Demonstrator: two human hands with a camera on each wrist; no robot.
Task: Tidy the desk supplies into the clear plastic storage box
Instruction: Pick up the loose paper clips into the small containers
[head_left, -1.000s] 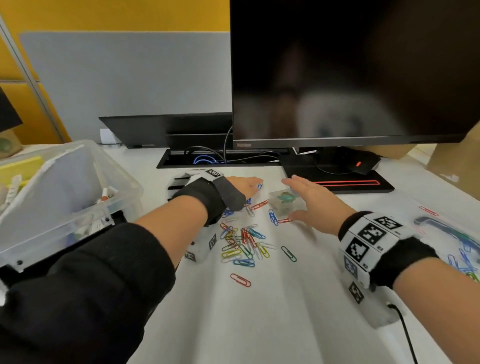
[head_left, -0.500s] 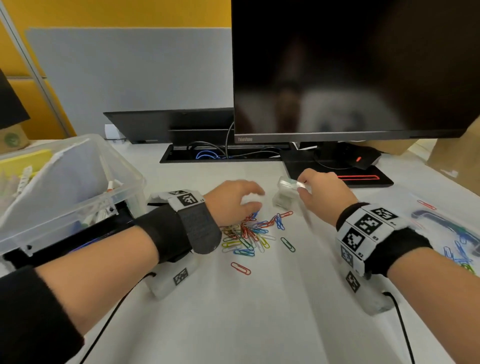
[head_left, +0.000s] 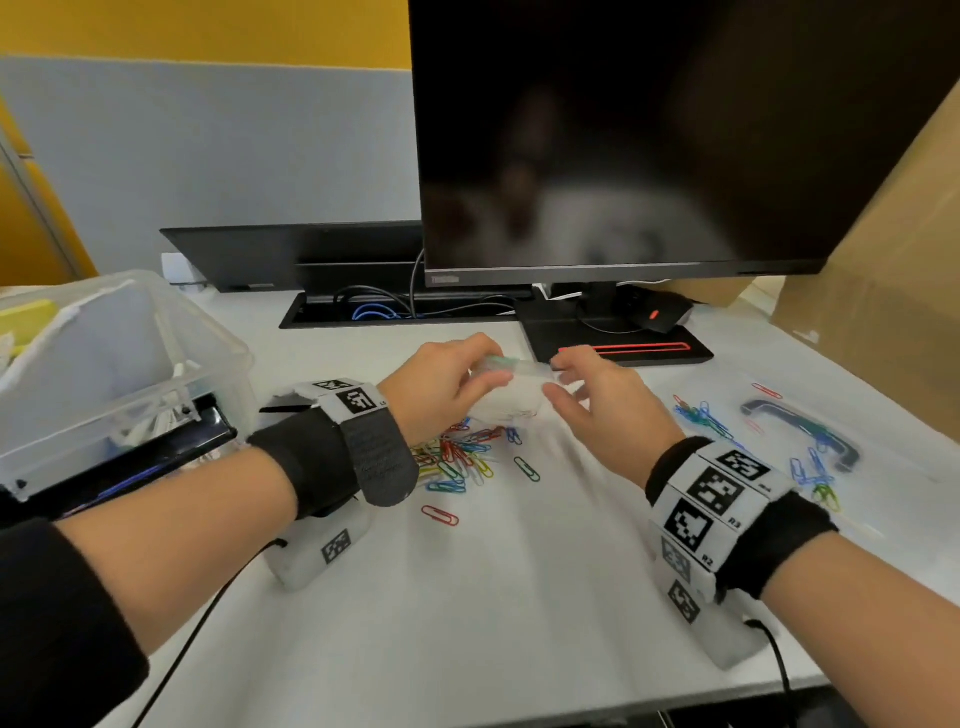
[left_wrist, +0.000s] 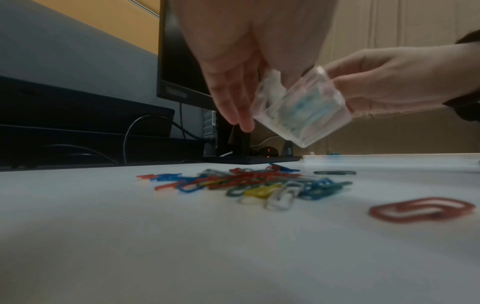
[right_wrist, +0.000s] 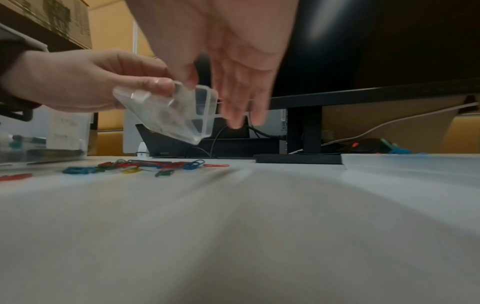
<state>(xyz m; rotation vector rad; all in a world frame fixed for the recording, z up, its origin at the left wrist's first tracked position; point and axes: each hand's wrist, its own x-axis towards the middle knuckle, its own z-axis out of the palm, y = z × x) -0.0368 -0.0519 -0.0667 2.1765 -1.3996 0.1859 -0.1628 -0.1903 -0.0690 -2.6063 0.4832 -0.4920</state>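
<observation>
Head view: two hands meet above a white desk (head_left: 519, 613), holding one small clear case (head_left: 511, 387) between them, clear of the surface. The left hand (head_left: 441, 387) curls its fingers round the case's left end; the right hand (head_left: 605, 410) touches the right end with loosely spread fingers. One pile of coloured paper clips (head_left: 457, 457) lies directly beneath, with two strays, green (head_left: 527, 468) and red (head_left: 440, 515), just beside it. A second scatter of clips (head_left: 810, 457) sits well right. One clear plastic storage box (head_left: 171, 364) stands at the left edge. Bare desk runs to the near edge.

Left wrist view: the case (left_wrist: 303, 107) hangs tilted over the pile (left_wrist: 259, 183).

Right wrist view: the left thumb (right_wrist: 153, 84) presses the case (right_wrist: 171, 114); the right fingers (right_wrist: 241, 96) hang straight behind it.
</observation>
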